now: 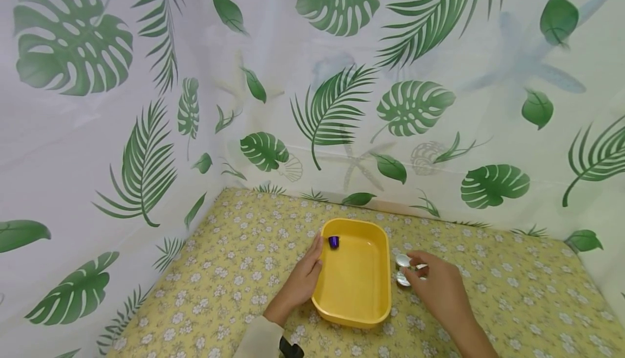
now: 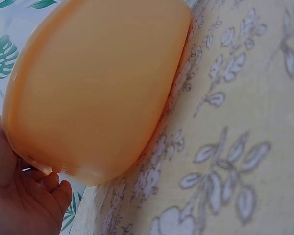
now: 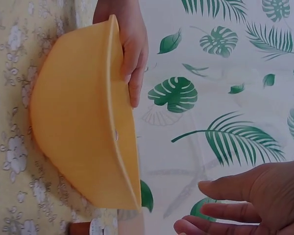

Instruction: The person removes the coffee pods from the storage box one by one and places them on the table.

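A yellow plastic tub (image 1: 352,276) stands on the flowered cloth, with one purple coffee capsule (image 1: 333,242) in its far left corner. My left hand (image 1: 301,276) holds the tub's left rim, and in the left wrist view its curled fingertips (image 2: 62,193) sit by the rim. Just right of the tub lie silver-lidded coffee capsules (image 1: 402,261), one of them showing a brown side (image 3: 80,228) in the right wrist view. My right hand (image 1: 437,282) hovers beside these capsules; its thumb and fingers are spread apart with nothing between them (image 3: 240,205).
A yellow flowered cloth (image 1: 234,260) covers the surface. White sheeting with green leaf prints (image 1: 273,103) rises as walls at the back and left. A dark band (image 1: 291,349) shows at my left cuff.
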Available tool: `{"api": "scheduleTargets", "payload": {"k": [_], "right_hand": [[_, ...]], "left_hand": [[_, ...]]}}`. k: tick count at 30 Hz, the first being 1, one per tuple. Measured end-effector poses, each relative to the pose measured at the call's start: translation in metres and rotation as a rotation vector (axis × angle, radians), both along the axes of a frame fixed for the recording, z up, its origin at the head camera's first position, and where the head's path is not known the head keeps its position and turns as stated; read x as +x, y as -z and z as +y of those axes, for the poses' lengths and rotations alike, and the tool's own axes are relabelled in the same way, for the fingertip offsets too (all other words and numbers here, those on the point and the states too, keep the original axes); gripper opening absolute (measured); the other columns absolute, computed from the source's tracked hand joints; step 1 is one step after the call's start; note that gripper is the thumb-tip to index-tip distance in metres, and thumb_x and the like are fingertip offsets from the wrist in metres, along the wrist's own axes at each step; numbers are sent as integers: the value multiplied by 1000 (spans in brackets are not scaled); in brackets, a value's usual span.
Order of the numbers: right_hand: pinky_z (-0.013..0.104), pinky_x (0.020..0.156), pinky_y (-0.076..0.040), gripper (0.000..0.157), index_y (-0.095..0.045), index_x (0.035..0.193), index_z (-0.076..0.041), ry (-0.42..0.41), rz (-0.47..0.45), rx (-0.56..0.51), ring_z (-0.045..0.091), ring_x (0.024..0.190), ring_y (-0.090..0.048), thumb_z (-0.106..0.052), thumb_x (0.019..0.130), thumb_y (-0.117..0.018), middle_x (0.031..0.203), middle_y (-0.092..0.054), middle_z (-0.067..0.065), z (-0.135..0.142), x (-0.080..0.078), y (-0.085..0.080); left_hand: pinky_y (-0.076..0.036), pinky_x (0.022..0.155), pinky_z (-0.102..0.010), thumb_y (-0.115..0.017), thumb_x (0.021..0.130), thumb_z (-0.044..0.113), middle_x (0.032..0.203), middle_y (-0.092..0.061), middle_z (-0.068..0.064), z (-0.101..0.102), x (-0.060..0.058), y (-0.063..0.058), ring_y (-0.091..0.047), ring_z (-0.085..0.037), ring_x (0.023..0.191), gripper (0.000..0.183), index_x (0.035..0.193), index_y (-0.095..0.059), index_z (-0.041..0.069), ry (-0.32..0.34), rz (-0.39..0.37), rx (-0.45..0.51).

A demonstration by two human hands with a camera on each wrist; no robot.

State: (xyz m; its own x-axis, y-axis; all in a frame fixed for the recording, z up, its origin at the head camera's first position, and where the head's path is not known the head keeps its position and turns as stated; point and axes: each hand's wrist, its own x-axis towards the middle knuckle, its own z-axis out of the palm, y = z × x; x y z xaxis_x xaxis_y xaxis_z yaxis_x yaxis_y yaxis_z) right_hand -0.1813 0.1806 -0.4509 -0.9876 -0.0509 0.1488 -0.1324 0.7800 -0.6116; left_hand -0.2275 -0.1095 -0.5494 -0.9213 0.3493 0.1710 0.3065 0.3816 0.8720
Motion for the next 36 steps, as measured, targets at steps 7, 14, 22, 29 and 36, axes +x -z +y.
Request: {"api": "scheduleTargets", "payload": {"k": [7, 14, 22, 29, 36], "right_hand": [[34, 62, -59, 38, -70, 125, -3, -15, 53, 40, 25, 86, -71, -24, 94, -75, 108, -74, 13, -10, -6, -15], [31, 58, -57, 36, -70, 125, -1, -56, 111, 39, 25, 83, -71, -19, 95, -74, 107, -74, 15, -20, -12, -23], [31, 56, -56, 34, -72, 123, -3, -71, 133, 35, 23, 80, -70, -20, 94, -75, 105, -74, 14, -30, -18, -27], [31, 57, -56, 34, -71, 123, -2, -61, 135, 57, 23, 81, -71, -20, 94, -74, 107, -75, 14, -39, -25, -27], [29, 55, -53, 34, -72, 122, -4, -50, 155, 74, 21, 77, -69, -22, 94, -74, 105, -75, 12, -48, -34, -26]], "left_hand": [[-11, 124, -50, -30, 111, 7, 168, 2, 2, 1, 0, -1, -5, -29, 156, 54, 162, -11, 4, -1, 5, 2], [-11, 124, -51, -29, 111, 6, 169, 1, -2, 2, -2, 0, -5, -30, 156, 53, 161, -11, 2, -2, 16, -3], [-11, 124, -50, -29, 112, 9, 169, 2, 3, 1, 1, 1, -5, -29, 156, 54, 162, -11, 5, -8, 3, -5], [-12, 124, -50, -30, 112, 7, 168, 2, 2, 2, 4, -3, -5, -29, 156, 54, 162, -12, 4, -9, 1, -8], [-12, 124, -50, -31, 112, 8, 168, 1, 3, 2, 2, -2, -7, -29, 156, 54, 162, -12, 6, -17, 5, -8]]}}
